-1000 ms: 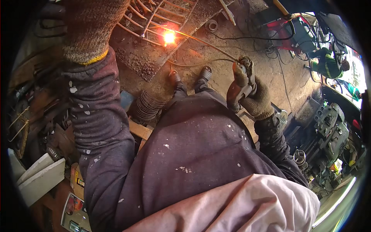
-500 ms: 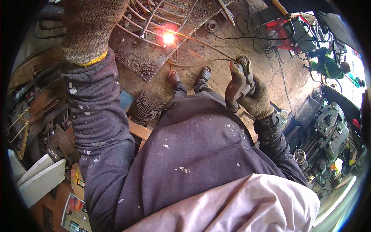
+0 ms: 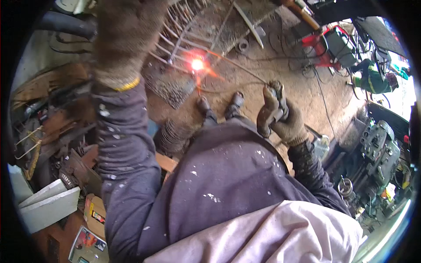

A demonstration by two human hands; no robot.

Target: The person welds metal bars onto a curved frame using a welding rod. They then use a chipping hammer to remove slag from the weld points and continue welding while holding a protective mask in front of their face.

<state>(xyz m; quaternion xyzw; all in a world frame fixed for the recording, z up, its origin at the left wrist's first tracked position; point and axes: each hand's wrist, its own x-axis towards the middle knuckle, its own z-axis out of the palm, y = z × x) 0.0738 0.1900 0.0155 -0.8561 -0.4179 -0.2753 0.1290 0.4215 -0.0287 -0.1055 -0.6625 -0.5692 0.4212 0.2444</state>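
My right hand point(image 3: 290, 122), in a brown knit glove, is closed around a welding electrode holder point(image 3: 271, 107). From its jaws a thin welding rod point(image 3: 245, 69) slants up and left toward the curved-bar metal frame point(image 3: 179, 44). A bright arc point(image 3: 197, 64) glows at the frame's near edge, and its glare hides the exact contact. My left hand point(image 3: 127, 41), gloved with a yellow cuff edge, is raised at the upper left beside the frame. Its fingers run out of the picture, so what it holds, if anything, is hidden. Beneath the frame lies a rough, dark plate point(image 3: 173, 90).
A wire coil point(image 3: 173, 136) lies left of my feet. Cables point(image 3: 322, 90) run over the floor near a red and grey machine point(image 3: 335, 46). Heavy machinery point(image 3: 379, 149) stands at right; boards and scrap point(image 3: 52, 204) crowd the left. Another person in green point(image 3: 375, 79) is at far right.
The view has shifted, so the frame, arc and left arm appear farther right and lower. Streaks of sparks now fly from the arc. My right hand keeps its grip on the electrode holder.
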